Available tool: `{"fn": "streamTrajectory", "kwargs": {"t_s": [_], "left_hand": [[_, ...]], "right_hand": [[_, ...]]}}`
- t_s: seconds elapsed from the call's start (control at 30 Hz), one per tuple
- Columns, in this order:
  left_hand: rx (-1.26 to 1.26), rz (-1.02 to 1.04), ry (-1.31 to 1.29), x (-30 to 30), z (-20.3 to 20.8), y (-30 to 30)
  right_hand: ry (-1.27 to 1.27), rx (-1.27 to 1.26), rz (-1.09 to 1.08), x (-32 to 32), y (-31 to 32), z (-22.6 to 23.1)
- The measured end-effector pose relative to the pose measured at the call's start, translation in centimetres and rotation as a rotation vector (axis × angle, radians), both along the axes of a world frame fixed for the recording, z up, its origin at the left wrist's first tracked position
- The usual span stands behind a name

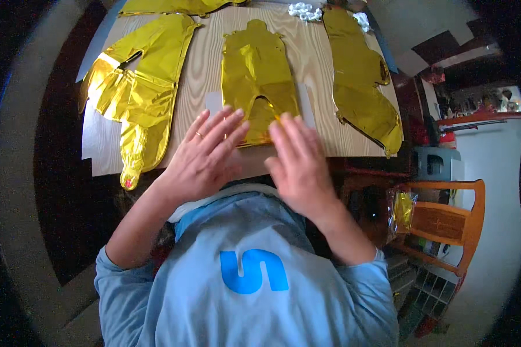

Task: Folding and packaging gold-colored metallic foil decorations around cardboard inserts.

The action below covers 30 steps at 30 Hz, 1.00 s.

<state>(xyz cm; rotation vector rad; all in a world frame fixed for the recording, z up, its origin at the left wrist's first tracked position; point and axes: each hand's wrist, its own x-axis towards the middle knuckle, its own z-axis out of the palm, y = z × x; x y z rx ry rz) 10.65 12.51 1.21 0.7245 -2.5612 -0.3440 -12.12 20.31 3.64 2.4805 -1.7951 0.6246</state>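
Observation:
A flat, uninflated gold foil balloon [255, 63] lies on the wood-grain table top [201, 72], directly in front of me. It has a rounded tab at its far end and a notch near its close edge. My left hand [205, 153] is over its lower left edge, fingers stretched and spread. Over the lower right corner, my right hand [301, 165] has its fingers extended and is slightly blurred. Neither hand shows anything gripped; whether the fingertips touch the foil is unclear. A pale sheet [214, 104] sticks out from under the balloon on both sides.
Other flat gold foil balloons lie at the left [150, 87], the right [356, 75] and the far edge [179, 6]. A white ribbon-like bundle [305, 11] sits at the back. Right of the table stands a wooden chair [474, 231] with a clear bag of gold foil [404, 211].

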Motion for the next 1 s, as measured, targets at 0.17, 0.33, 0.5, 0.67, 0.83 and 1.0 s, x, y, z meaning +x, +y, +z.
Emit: {"fn": "streamTrajectory", "kwargs": {"t_s": [0.17,0.33,0.5,0.67,0.83,1.0], "left_hand": [[0.018,-0.053,-0.176,0.5,-1.9,0.2],[0.009,-0.089,-0.216,1.2,-2.6,0.3],[0.025,-0.138,-0.168,1.5,-2.2,0.0],[0.248,-0.122,-0.221,0.5,0.6,-2.1],[0.104,-0.413,0.013,-5.7,0.3,-4.3],[-0.083,-0.329,-0.049,-6.8,-4.1,-8.9]], "right_hand": [[0.098,0.148,0.083,1.0,0.5,-2.3],[0.154,0.218,0.073,1.0,0.6,-2.6],[0.183,0.257,0.066,0.9,0.5,-2.3],[0.179,0.26,0.064,1.1,0.6,-2.4],[0.251,0.398,0.037,1.5,0.5,-2.5],[0.214,0.326,0.057,1.6,0.4,-1.7]]}}
